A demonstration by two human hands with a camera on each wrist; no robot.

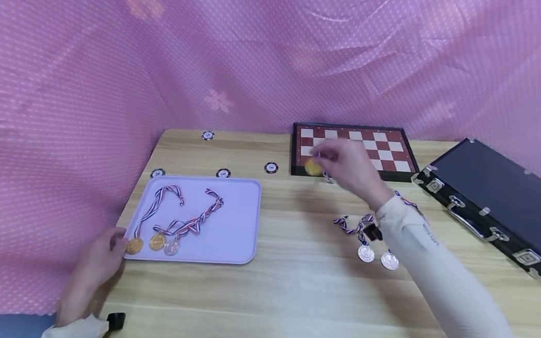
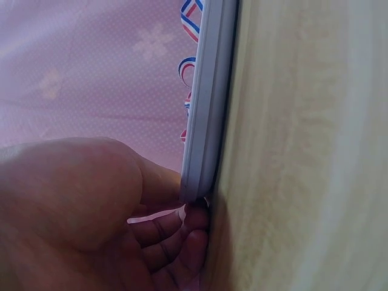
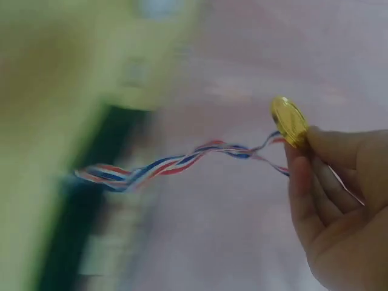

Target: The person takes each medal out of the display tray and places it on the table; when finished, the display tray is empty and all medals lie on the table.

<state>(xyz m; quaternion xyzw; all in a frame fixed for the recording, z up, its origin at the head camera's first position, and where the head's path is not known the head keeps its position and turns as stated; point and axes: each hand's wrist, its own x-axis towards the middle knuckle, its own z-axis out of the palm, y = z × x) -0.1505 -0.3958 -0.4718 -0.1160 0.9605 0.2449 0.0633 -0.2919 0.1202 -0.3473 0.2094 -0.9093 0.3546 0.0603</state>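
My right hand point(image 1: 351, 169) pinches a gold medal point(image 1: 313, 167) between thumb and fingers, raised in front of the chessboard. In the right wrist view its twisted red, white and blue ribbon point(image 3: 173, 163) trails from the disc. At the left, my left hand point(image 1: 99, 259) grips the near-left corner of a pale lavender tray point(image 1: 236, 224), thumb above and fingers beneath its rim. On the tray lie two gold medals point(image 1: 157, 242) and a silver medal point(image 1: 171, 247), ribbons stretched toward the back. Two silver medals point(image 1: 366, 253) rest on the table near my right forearm.
A red and white chessboard point(image 1: 394, 156) with a black frame lies at the back. To the right is a black case point(image 1: 496, 198) with metal latches. Several poker chips point(image 1: 271, 167) are scattered behind the tray. A pink curtain point(image 1: 259, 54) hangs behind the wooden table point(image 1: 290, 294).
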